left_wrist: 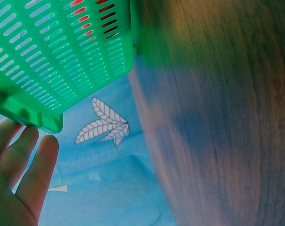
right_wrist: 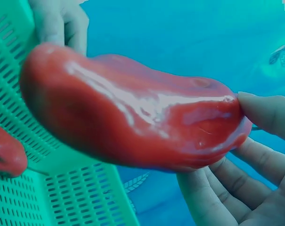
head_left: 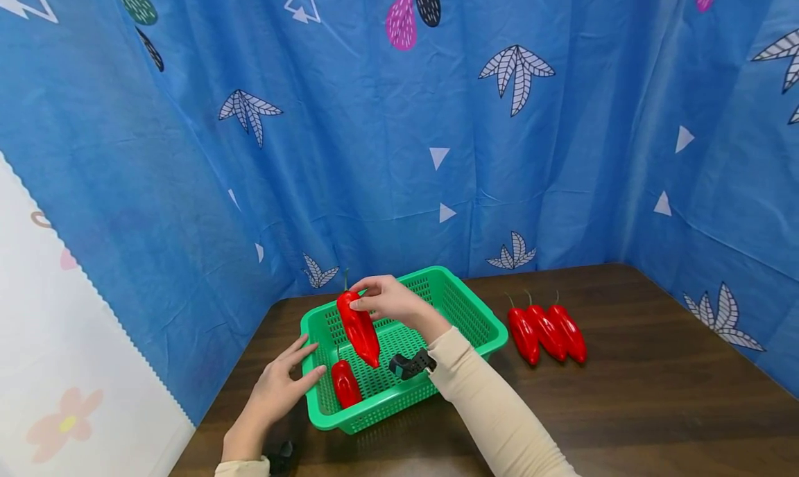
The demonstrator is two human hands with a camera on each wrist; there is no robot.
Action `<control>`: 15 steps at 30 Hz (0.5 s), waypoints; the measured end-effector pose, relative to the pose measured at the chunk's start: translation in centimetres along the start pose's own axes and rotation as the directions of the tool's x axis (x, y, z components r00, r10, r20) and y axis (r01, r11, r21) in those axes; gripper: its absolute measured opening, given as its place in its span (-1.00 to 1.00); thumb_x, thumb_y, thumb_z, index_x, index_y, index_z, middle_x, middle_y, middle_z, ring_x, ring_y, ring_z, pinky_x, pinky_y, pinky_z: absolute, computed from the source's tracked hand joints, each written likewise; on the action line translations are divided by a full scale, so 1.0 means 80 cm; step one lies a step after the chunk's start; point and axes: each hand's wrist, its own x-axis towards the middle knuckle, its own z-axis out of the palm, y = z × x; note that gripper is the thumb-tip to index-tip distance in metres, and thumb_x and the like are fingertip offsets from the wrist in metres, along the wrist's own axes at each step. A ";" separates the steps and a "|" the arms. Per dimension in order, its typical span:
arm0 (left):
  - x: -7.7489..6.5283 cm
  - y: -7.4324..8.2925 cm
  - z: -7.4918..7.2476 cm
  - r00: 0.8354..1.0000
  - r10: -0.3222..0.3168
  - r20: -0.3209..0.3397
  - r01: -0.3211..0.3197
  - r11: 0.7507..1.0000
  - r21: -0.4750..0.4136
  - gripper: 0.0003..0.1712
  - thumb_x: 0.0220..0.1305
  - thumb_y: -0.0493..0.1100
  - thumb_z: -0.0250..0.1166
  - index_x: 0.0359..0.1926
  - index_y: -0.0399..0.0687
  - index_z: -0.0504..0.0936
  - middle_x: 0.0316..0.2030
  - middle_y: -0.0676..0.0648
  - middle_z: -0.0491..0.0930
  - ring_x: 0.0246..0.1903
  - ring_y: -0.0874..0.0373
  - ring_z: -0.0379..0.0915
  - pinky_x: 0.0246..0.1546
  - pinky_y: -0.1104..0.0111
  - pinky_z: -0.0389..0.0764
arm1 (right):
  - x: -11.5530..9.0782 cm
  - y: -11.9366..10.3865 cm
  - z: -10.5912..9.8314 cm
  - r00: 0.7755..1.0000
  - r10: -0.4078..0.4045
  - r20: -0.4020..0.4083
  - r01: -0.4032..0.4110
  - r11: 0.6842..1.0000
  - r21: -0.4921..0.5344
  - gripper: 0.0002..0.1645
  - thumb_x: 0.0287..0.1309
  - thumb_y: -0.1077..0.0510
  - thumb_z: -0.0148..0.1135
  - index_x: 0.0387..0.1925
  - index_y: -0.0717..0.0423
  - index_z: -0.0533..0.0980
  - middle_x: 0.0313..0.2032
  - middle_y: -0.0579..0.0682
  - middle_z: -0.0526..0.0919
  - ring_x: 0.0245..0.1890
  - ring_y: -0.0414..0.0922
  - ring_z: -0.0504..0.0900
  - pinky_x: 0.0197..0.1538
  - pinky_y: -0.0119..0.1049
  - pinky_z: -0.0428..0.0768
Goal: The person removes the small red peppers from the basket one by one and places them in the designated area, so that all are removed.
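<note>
Between the thumb and fingers of my right hand (head_left: 392,301) is a long glossy red pepper (head_left: 359,330), pinched near its stem end. It hangs tilted over the left part of a green plastic basket (head_left: 408,398), tip downward. In the right wrist view the pepper (right_wrist: 133,113) fills the middle, with fingers around its stem end. My left hand (head_left: 277,387) is at the basket's left rim, fingers spread and fairly straight; in the left wrist view its fingertips (left_wrist: 49,146) are right at the rim. Another red pepper (head_left: 345,384) lies inside the basket at the left.
Three more red peppers (head_left: 549,333) lie side by side on the dark wooden table (head_left: 655,408), right of the basket. A blue patterned curtain (head_left: 387,151) hangs behind the table and along its sides. A white cloth (head_left: 75,366) hangs at the left.
</note>
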 end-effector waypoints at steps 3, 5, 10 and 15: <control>-0.001 0.001 0.001 1.000 0.004 -0.004 -0.004 1.000 -0.001 -0.27 0.31 0.16 0.34 0.40 -0.04 0.46 0.51 -0.14 0.22 0.48 -0.27 0.13 0.29 -0.26 0.36 | -0.007 -0.001 -0.002 1.000 -0.017 -0.018 0.017 1.000 0.025 -0.60 0.33 0.16 0.27 0.15 0.21 0.54 -0.05 0.18 0.70 -0.17 -0.08 0.71 0.02 0.00 0.72; -0.001 0.002 0.001 1.000 0.004 -0.005 -0.004 1.000 0.000 -0.27 0.31 0.16 0.34 0.39 -0.05 0.46 0.51 -0.14 0.22 0.48 -0.27 0.13 0.29 -0.26 0.36 | -0.011 -0.001 -0.003 0.999 -0.024 -0.030 0.025 0.999 0.038 -0.60 0.34 0.16 0.26 0.15 0.22 0.54 -0.05 0.19 0.70 -0.18 -0.09 0.71 0.04 0.02 0.71; -0.002 0.003 0.002 1.000 -0.001 -0.009 0.001 1.000 -0.001 -0.27 0.31 0.16 0.34 0.40 -0.05 0.46 0.51 -0.14 0.22 0.48 -0.27 0.13 0.30 -0.25 0.37 | -0.018 0.003 -0.007 0.998 -0.035 -0.053 0.039 0.997 0.065 -0.58 0.35 0.14 0.25 0.17 0.22 0.53 -0.01 0.20 0.69 -0.15 -0.10 0.71 0.07 0.03 0.70; -0.004 0.003 0.004 1.000 -0.010 -0.005 0.010 1.000 -0.006 -0.27 0.31 0.16 0.33 0.40 -0.03 0.46 0.52 -0.14 0.20 0.48 -0.27 0.11 0.29 -0.25 0.37 | -0.028 0.008 -0.011 0.996 -0.045 -0.077 0.053 0.993 0.107 -0.57 0.35 0.17 0.23 0.19 0.23 0.51 0.07 0.22 0.66 -0.10 -0.09 0.70 0.07 0.00 0.70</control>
